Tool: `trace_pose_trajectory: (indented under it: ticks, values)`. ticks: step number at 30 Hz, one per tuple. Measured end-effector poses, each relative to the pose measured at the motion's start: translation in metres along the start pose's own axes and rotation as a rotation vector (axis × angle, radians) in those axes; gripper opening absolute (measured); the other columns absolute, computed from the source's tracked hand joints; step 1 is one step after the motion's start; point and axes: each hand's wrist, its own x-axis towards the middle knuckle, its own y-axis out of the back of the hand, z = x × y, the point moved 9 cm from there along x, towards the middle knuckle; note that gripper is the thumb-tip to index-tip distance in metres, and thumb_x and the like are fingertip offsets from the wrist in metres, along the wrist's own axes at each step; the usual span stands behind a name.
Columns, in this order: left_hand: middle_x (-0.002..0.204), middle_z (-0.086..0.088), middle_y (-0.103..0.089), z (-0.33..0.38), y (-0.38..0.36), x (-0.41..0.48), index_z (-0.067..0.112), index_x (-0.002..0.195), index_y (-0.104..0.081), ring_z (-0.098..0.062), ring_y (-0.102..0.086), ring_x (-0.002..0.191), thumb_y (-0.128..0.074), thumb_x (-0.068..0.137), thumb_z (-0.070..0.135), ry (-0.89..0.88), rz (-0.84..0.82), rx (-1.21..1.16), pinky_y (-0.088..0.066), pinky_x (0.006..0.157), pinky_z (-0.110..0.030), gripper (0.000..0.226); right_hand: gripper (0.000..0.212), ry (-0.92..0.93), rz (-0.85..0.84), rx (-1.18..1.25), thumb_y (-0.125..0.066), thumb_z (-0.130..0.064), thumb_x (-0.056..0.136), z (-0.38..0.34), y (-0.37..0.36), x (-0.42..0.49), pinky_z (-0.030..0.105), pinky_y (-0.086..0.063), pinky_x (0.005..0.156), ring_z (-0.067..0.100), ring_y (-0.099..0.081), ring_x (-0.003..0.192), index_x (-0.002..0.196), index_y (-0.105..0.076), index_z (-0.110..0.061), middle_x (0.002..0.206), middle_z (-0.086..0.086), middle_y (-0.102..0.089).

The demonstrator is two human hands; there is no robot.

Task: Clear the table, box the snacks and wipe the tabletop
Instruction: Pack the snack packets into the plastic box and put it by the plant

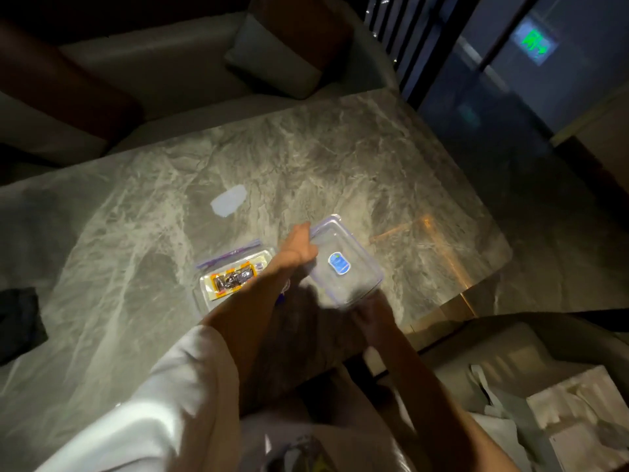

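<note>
On the grey marble-veined desk [306, 158], one clear plastic snack box [235, 277] with purple clips lies open, holding one dark wrapped snack [233, 280] with orange edging. Just right of that box, one clear rectangular lid [343, 264] with a blue oval sticker is held by both hands: the left hand [299, 248] has its grip closed on the lid's far-left edge, the right hand [371, 310] grips the near corner. Beyond the box lies one pale bright patch [228, 200]. Far left of the box sits one dark cloth [18, 323].
</note>
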Motion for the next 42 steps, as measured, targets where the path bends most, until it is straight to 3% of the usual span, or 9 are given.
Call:
trace_pose_trajectory:
  ticks: [2, 6, 10, 15, 17, 23, 30, 36, 42]
  values:
    - [0.145, -0.025, -0.041, 0.011, 0.021, -0.005, 0.004, 0.147, -0.037, -0.036, -0.044, 0.135, -0.057, 0.091, 0.008, -0.025, 0.080, -0.139, -0.035, 0.117, -0.039, 0.060, 0.047, 0.114, 0.063, 0.081, -0.039, 0.009, 0.090, -0.037, 0.008, 0.006, 0.032, -0.045, 0.072, 0.025, -0.054, 0.085, 0.127, -0.055, -0.015, 0.096, 0.015, -0.059]
    - [0.135, -0.029, -0.043, -0.001, 0.080, -0.035, 0.004, 0.142, -0.045, -0.040, -0.045, 0.130, -0.058, 0.091, 0.006, 0.040, 0.309, -0.272, -0.034, 0.117, -0.039, 0.053, 0.057, 0.253, 0.054, -0.014, -0.041, 0.017, 0.086, -0.120, -0.007, 0.029, 0.022, -0.039, 0.048, 0.014, -0.045, 0.059, 0.136, -0.050, -0.010, 0.075, 0.003, -0.054]
    - [0.121, -0.027, -0.052, -0.050, 0.125, -0.095, 0.002, 0.135, -0.047, -0.040, -0.055, 0.111, -0.057, 0.087, -0.005, 0.148, 0.494, -0.416, -0.048, 0.101, -0.045, 0.049, 0.050, 0.332, -0.054, -0.204, -0.057, 0.008, 0.085, -0.172, -0.057, 0.030, 0.023, -0.049, 0.059, 0.009, -0.056, 0.060, 0.132, -0.055, -0.007, 0.084, 0.009, -0.058]
    - [0.073, -0.002, -0.045, -0.120, 0.117, -0.167, 0.005, 0.151, -0.019, -0.012, -0.050, 0.061, -0.060, 0.087, -0.013, 0.402, 0.528, -0.665, -0.047, 0.058, -0.021, 0.078, 0.045, 0.308, -0.290, -0.459, -0.063, 0.008, 0.085, -0.157, -0.136, 0.019, 0.024, -0.046, 0.070, 0.010, -0.047, 0.063, 0.130, -0.056, 0.007, 0.070, -0.001, -0.051]
    - [0.071, -0.003, -0.049, -0.146, 0.106, -0.186, -0.002, 0.146, -0.030, -0.009, -0.054, 0.048, -0.058, 0.085, -0.017, 0.495, 0.550, -0.731, -0.047, 0.044, -0.016, 0.068, 0.047, 0.301, -0.337, -0.530, -0.063, 0.008, 0.086, -0.137, -0.154, 0.015, 0.023, -0.047, 0.072, 0.012, -0.049, 0.069, 0.133, -0.054, 0.007, 0.073, -0.001, -0.053]
    - [0.113, -0.031, -0.063, -0.185, 0.081, -0.201, -0.010, 0.129, -0.045, -0.038, -0.064, 0.099, -0.053, 0.079, -0.021, 0.598, 0.521, -0.711, -0.054, 0.092, -0.050, 0.052, 0.046, 0.299, -0.288, -0.623, -0.061, 0.009, 0.085, -0.085, -0.169, 0.011, 0.032, -0.049, 0.096, 0.016, -0.056, 0.093, 0.130, -0.058, 0.005, 0.113, 0.020, -0.069]
    - [0.120, -0.024, -0.054, -0.201, 0.079, -0.195, 0.000, 0.116, -0.051, -0.039, -0.053, 0.110, -0.063, 0.078, 0.002, 0.549, 0.467, -0.522, -0.045, 0.092, -0.040, 0.040, 0.034, 0.458, -0.225, -0.689, -0.059, 0.003, 0.083, -0.060, -0.169, -0.007, 0.004, -0.040, 0.061, 0.015, -0.061, 0.073, 0.112, -0.072, -0.009, 0.080, 0.003, -0.069]
    - [0.117, -0.025, -0.057, -0.211, 0.083, -0.181, 0.002, 0.116, -0.051, -0.041, -0.056, 0.110, -0.055, 0.083, 0.000, 0.519, 0.439, -0.550, -0.049, 0.098, -0.050, 0.034, 0.053, 0.477, -0.183, -0.711, -0.044, -0.023, 0.067, -0.062, -0.180, -0.008, 0.024, -0.041, 0.068, 0.013, -0.052, 0.061, 0.110, -0.072, -0.011, 0.066, -0.001, -0.061]
    - [0.118, -0.023, -0.057, -0.216, 0.085, -0.175, 0.001, 0.114, -0.050, -0.036, -0.060, 0.105, -0.059, 0.088, 0.002, 0.571, 0.442, -0.563, -0.056, 0.093, -0.048, 0.028, 0.052, 0.507, -0.192, -0.785, -0.039, -0.039, 0.069, -0.060, -0.183, -0.006, 0.006, -0.037, 0.059, -0.002, -0.054, 0.065, 0.106, -0.071, -0.022, 0.078, -0.005, -0.066]
